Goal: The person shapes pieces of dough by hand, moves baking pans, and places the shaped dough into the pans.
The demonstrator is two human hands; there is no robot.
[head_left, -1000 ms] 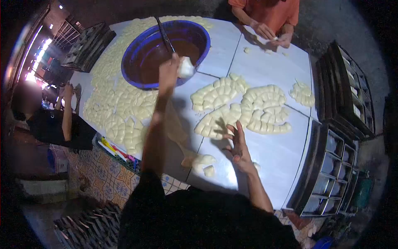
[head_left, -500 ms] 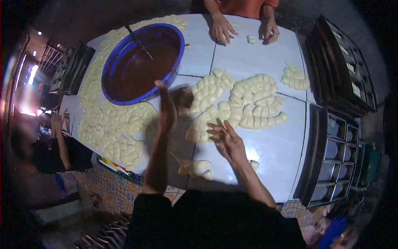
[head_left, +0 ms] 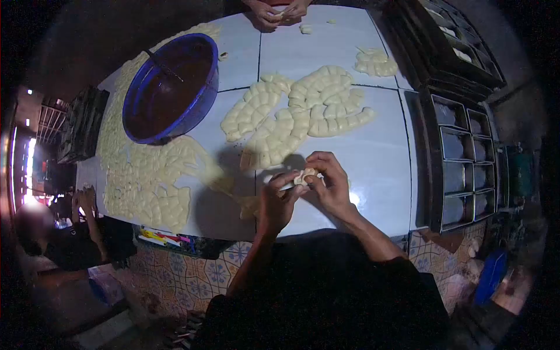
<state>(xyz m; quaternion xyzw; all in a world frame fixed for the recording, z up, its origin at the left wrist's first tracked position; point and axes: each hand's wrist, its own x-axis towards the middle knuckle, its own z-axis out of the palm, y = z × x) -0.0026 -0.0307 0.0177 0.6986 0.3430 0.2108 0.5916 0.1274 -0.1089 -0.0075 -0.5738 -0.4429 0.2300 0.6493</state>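
Observation:
Close above the near part of the table, my left hand (head_left: 276, 201) and my right hand (head_left: 330, 185) meet around a small piece of dough (head_left: 304, 176). Fingers of both hands are closed on it, and they partly cover it. Just beyond lie rows of pale cut dough pieces (head_left: 279, 139), pressed side by side on the white tiled table (head_left: 376, 169). More dough (head_left: 146, 198) spreads over the left side. A large blue basin (head_left: 214, 87) holds a brown filling (head_left: 169, 96), with a dark long-handled utensil (head_left: 163, 65) standing in it.
Across the table, another person's hands (head_left: 277, 14) work on a small piece. At far left sits another person (head_left: 64, 233). Dark metal baking tins (head_left: 461, 163) line the right edge, with stacked tins (head_left: 449, 46) behind. A crate (head_left: 169, 240) with colourful packets stands below the near-left edge.
My hands, apart before, have come together around a dough piece. The view has shifted, moving the table's contents leftward and up. The person opposite has brought both hands together.

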